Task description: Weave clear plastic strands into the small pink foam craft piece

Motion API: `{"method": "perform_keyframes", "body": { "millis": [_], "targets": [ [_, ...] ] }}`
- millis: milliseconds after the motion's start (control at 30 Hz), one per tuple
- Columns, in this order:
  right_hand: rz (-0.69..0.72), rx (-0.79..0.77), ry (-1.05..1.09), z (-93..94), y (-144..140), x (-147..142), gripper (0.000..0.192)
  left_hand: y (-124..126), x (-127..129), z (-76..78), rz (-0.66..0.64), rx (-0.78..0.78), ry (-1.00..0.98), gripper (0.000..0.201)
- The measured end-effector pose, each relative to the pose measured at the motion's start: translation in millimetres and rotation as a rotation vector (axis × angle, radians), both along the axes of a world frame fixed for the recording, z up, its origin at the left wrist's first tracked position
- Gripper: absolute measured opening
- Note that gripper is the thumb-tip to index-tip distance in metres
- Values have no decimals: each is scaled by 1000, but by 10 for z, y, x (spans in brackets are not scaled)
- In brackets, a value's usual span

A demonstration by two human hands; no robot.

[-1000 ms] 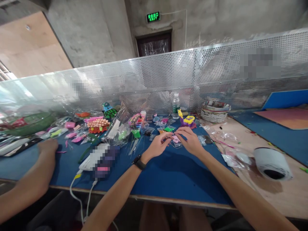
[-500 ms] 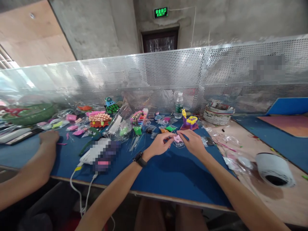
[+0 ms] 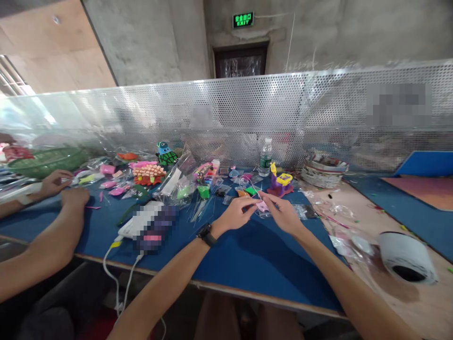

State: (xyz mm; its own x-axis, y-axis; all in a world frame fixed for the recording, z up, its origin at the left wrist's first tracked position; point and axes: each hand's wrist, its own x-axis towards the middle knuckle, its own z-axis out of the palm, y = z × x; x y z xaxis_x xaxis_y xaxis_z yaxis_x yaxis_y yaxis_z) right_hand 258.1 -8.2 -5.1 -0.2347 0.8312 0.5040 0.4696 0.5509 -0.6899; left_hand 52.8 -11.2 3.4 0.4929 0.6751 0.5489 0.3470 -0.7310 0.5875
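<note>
A small piece of pink modelling clay point(image 3: 262, 206) is held between my hands, above the blue table mat. My left hand point(image 3: 239, 212) is closed, thumb and forefinger pinching the clay's left edge; a dark watch is on that wrist. My right hand point(image 3: 283, 213) is closed at the clay's other side, with a thin pale wire point(image 3: 253, 183) rising from its fingertips. Its fingers hide part of the clay. Just beyond my hands lie a green clay packet point(image 3: 251, 190) and an orange one point(image 3: 242, 192). A purple and yellow clay figure point(image 3: 282, 183) stands behind my right hand.
A water bottle point(image 3: 265, 158) stands before the perforated metal screen point(image 3: 244, 108). Left are a power bank with cables point(image 3: 139, 222), thin wires point(image 3: 200, 208), clay packets and a co-worker's hands point(image 3: 75, 197). Right are a paper-wrapped bowl point(image 3: 323, 172) and a white pot point(image 3: 406, 257).
My right hand has shifted slightly, and a curved wire now shows above its fingertips. A second hand of the co-worker has come into sight at the left. The view has shifted a little.
</note>
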Motion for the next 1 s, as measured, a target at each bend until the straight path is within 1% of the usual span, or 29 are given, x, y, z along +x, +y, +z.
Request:
{"method": "perform_keyframes", "body": {
  "millis": [100,167,300,433,633,800,1000],
  "targets": [
    [133,-64,61,-62,24,-25,48,33,0,-35,40,72,13,33],
    [164,-97,89,-118,49,-50,51,61,-5,-67,47,123,40,32],
    [98,-142,143,-213,78,-118,52,107,-19,-120,30,181,89,33],
    [64,-137,192,-257,69,-181,51,130,-32,-131,19,195,107,34],
    [146,-158,239,-294,61,-234,57,115,-34,-99,12,180,114,33],
    [154,-180,303,-341,110,-234,60,92,-29,-80,1,165,91,33],
    [204,-238,362,-360,141,-226,56,104,-32,-85,-12,149,111,34]
  ]
}}
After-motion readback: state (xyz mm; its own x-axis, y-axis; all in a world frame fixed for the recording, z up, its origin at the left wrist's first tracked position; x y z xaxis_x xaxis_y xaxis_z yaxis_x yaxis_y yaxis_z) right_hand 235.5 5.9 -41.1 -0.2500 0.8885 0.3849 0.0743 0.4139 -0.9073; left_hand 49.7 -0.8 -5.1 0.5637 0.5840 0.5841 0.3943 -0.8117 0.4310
